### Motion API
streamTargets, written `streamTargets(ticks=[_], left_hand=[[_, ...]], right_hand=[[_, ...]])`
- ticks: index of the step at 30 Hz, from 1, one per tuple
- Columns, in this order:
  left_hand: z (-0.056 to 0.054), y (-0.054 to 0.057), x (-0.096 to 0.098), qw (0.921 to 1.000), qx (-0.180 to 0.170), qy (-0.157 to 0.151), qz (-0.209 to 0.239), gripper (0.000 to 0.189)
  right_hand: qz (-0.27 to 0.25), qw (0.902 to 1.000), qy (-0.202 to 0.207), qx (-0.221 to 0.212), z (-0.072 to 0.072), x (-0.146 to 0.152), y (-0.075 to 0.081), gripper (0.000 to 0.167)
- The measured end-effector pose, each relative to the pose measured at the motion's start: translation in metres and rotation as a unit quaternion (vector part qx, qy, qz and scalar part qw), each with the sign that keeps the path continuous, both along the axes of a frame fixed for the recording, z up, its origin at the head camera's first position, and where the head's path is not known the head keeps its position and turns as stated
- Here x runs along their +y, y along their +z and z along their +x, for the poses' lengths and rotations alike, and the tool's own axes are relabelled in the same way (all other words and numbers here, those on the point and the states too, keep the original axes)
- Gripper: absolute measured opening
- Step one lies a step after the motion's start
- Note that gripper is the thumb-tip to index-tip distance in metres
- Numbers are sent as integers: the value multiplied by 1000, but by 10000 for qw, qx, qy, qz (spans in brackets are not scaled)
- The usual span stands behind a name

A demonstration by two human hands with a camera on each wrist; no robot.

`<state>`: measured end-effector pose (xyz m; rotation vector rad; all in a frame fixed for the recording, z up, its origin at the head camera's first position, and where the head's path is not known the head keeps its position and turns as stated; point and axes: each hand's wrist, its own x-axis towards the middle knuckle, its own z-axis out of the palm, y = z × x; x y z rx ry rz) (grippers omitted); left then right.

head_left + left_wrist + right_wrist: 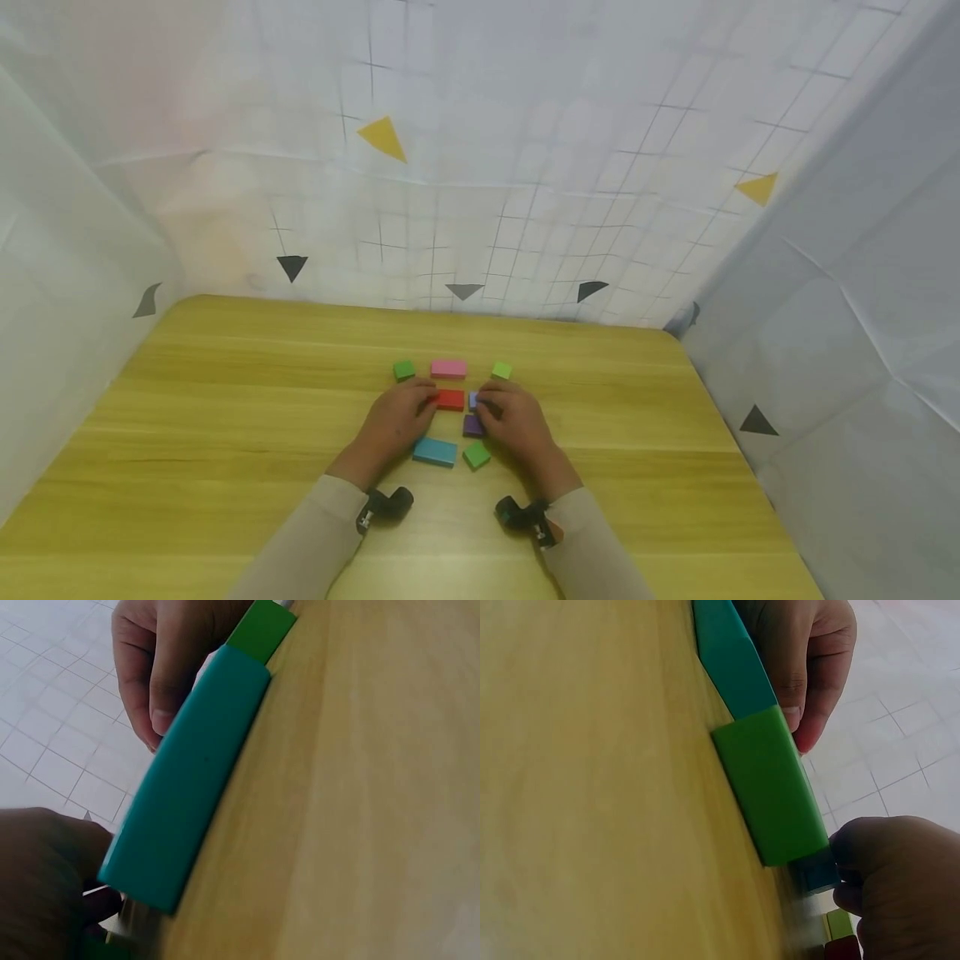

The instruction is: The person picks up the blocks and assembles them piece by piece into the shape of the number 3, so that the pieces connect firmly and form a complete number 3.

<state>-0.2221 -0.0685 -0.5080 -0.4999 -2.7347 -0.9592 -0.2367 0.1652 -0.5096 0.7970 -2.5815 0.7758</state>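
Note:
In the head view my left hand (397, 419) pinches the left end of a red block (451, 400) between thumb and fingers. My right hand (519, 419) holds a small lavender block (472, 402) at its right side; the fingers hide most of it. Just below that lies a dark purple block (472, 426), close to the right thumb. A long blue block (435, 452) and a green block (476, 455) lie nearer the wrists. The left wrist view shows the blue block (187, 780) large; the green block (772, 787) fills the middle of the right wrist view.
Behind the hands lie a darker green block (404, 370), a pink block (448, 369) and a light green block (502, 370). All sit on a wood-grain table (225, 400). White patterned sheets (480, 208) stand along its back and sides. Each wrist carries a black camera mount (390, 505).

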Motion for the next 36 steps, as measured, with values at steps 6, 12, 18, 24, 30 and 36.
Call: streamTargets(ticks=[6, 12, 18, 24, 30, 36], left_hand=[[-1, -2, 0, 10000, 69, -3, -3, 23], [-1, -3, 0, 9999, -40, -99, 44, 24], [1, -1, 1, 9998, -63, -178, 31, 25], [2, 1, 0, 9998, -65, -164, 88, 25], [2, 1, -2, 9995, -91, -137, 257, 28], [1, 1, -2, 9998, 5, -151, 130, 31]], right_hand=[[100, 9999, -61, -16, 0, -3, 1, 13], [122, 9999, -71, -70, -1, -3, 0, 13], [119, 9999, -69, -99, 1, -3, 0, 13], [112, 9999, -106, -59, 0, -5, -1, 13], [-266, 9995, -145, 36, -2, -2, -4, 14], [-834, 9960, -299, 90, -7, 8, -10, 15]])
